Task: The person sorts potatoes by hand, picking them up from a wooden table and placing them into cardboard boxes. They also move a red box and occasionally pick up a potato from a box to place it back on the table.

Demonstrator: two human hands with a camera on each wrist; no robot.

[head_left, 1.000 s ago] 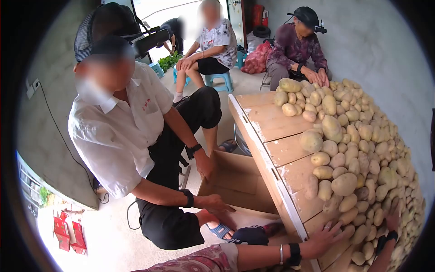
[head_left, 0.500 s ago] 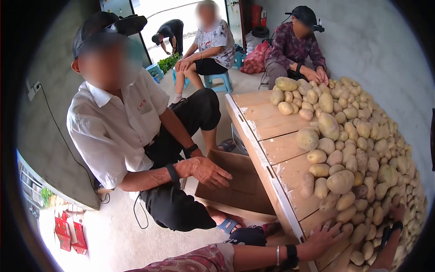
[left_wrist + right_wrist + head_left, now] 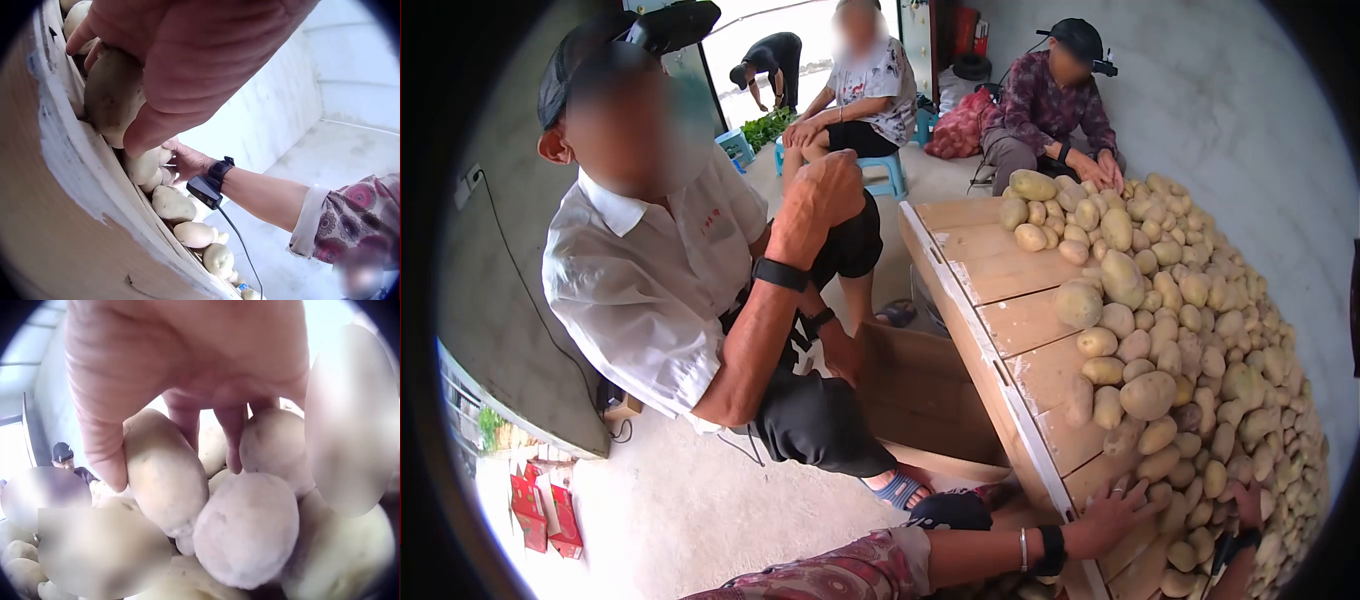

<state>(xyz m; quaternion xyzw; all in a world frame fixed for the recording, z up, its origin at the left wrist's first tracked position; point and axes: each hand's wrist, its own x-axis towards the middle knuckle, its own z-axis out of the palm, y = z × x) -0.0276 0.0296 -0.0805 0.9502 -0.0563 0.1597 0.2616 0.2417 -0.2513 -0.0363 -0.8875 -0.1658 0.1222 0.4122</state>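
My left hand (image 3: 1112, 520) rests at the near edge of the potato pile, fingers spread over the potatoes. In the left wrist view, a large potato (image 3: 114, 94) sits beneath its palm, between thumb and fingers. Farther right, my right hand (image 3: 1243, 507) reaches down into the heap. The right wrist view shows its thumb pressed along one side of an oblong potato (image 3: 164, 475), with fingers reaching down the other side. A rounder potato (image 3: 247, 530) lies just in front of that one. Some fingertips are hidden behind potatoes.
The potatoes lie on a wooden board table (image 3: 1025, 265) against a grey wall. A cardboard box (image 3: 925, 400) stands on the floor beside it. A person in a white shirt (image 3: 640, 290) sits opposite; another in a patterned top (image 3: 1055, 110) sits at the far end.
The person in the white shirt has raised one hand from the box to chest height. My right hand has shifted slightly among the potatoes; my left hand stays in place.
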